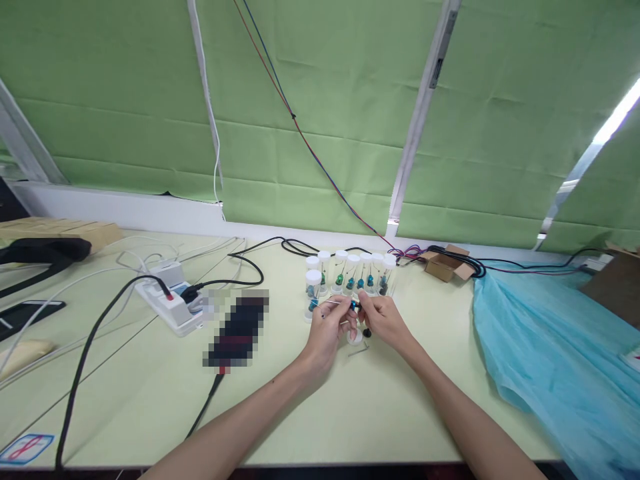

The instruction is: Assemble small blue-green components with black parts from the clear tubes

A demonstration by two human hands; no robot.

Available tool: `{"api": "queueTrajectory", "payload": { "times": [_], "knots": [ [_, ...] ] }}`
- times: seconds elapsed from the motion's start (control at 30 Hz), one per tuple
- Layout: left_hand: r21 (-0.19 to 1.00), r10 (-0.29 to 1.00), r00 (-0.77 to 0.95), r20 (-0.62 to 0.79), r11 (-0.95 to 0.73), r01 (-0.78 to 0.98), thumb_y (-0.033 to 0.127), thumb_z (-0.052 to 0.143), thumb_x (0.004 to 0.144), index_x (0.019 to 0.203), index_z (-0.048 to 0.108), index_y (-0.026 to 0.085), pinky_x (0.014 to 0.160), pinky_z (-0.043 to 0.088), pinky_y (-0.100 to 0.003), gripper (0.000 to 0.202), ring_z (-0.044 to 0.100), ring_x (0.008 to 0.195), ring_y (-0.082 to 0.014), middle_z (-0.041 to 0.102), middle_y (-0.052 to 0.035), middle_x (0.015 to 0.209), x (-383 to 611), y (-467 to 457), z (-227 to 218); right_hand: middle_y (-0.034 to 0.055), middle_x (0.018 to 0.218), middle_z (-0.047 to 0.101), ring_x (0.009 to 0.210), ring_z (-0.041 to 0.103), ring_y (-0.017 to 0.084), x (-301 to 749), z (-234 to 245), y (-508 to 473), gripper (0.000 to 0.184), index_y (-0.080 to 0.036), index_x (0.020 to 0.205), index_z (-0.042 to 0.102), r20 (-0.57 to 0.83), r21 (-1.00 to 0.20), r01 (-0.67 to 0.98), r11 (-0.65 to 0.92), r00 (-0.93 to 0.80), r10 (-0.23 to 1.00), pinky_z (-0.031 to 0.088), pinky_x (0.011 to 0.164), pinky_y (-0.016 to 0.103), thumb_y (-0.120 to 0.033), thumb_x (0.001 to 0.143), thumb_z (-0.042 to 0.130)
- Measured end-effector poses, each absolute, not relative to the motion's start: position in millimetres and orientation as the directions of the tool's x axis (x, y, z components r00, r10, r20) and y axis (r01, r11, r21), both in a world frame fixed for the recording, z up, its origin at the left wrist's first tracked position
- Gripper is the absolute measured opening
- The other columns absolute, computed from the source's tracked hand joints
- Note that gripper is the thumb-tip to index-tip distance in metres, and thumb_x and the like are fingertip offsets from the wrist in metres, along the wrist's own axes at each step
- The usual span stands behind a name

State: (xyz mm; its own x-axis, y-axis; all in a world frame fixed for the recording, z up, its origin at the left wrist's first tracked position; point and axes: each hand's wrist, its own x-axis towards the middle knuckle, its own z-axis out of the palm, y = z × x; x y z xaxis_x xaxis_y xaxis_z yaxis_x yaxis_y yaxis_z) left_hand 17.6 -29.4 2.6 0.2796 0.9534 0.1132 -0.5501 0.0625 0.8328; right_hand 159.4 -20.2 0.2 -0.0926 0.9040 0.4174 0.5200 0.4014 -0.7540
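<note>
My left hand is closed, pinching a small shiny blue part with a thin metal rod pointing left. From the other side, my right hand has its thumb and fingers closed on the dark end of the same part. My fingers partly hide it. Just below lie a white cap, a small black round piece and a thin bent metal key. Behind my hands stand several clear vials with white lids, holding blue or green parts with thin rods. The nearest vial is left of my fingers.
A pixelated dark device with a cable lies to the left. Farther left are a white power strip, cables and a dark phone. An opened cardboard box and blue plastic sheeting are on the right.
</note>
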Motion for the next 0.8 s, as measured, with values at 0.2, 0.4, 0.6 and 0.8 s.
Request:
{"api": "queueTrajectory", "payload": {
  "times": [0.2,0.4,0.6,0.8],
  "knots": [
    [0.837,0.947,0.291,0.135,0.048,-0.545,0.035,0.067,0.078,0.074,0.058,0.014,0.041,0.040,-0.024,0.023,0.051,0.045,-0.0107,0.056,-0.0002,0.061,16.9,-29.2,0.5,-0.0002,0.040,0.046,0.041,0.047,0.011,159.2,0.5,-20.3,0.066,-0.017,0.045,0.052,0.405,-0.763,0.508,0.401,-0.109,0.908,0.034,0.047,0.023,-0.055,0.095,0.032],
    [0.838,0.949,0.287,0.132,0.047,-0.543,0.035,0.067,0.079,0.076,0.058,0.014,0.041,0.041,-0.024,0.023,0.052,0.047,-0.0114,0.057,-0.0005,0.061,17.1,-28.3,0.2,0.0007,0.039,0.047,0.040,0.047,0.011,159.5,0.4,-19.5,0.070,-0.018,0.042,0.049,0.372,-0.776,0.495,0.392,-0.143,0.917,0.035,0.046,0.023,-0.058,0.095,0.028],
    [0.832,0.950,0.285,0.125,0.056,-0.552,0.036,0.069,0.077,0.075,0.057,0.014,0.041,0.041,-0.023,0.025,0.051,0.045,-0.0106,0.057,-0.0005,0.060,17.6,-28.8,1.4,0.0010,0.037,0.047,0.039,0.046,0.011,159.2,1.9,-21.5,0.074,-0.018,0.040,0.049,0.346,-0.784,0.488,0.383,-0.169,0.923,0.037,0.048,0.023,-0.060,0.095,0.024],
    [0.827,0.960,0.253,0.119,0.045,-0.561,0.037,0.070,0.076,0.074,0.059,0.014,0.043,0.042,-0.023,0.025,0.051,0.047,-0.0104,0.056,-0.0002,0.060,17.8,-29.6,1.8,-0.0002,0.041,0.045,0.041,0.045,0.012,158.7,4.5,-22.5,0.065,-0.018,0.050,0.053,0.385,-0.776,0.501,0.384,-0.106,0.917,0.035,0.046,0.023,-0.059,0.094,0.028]
  ]
}}
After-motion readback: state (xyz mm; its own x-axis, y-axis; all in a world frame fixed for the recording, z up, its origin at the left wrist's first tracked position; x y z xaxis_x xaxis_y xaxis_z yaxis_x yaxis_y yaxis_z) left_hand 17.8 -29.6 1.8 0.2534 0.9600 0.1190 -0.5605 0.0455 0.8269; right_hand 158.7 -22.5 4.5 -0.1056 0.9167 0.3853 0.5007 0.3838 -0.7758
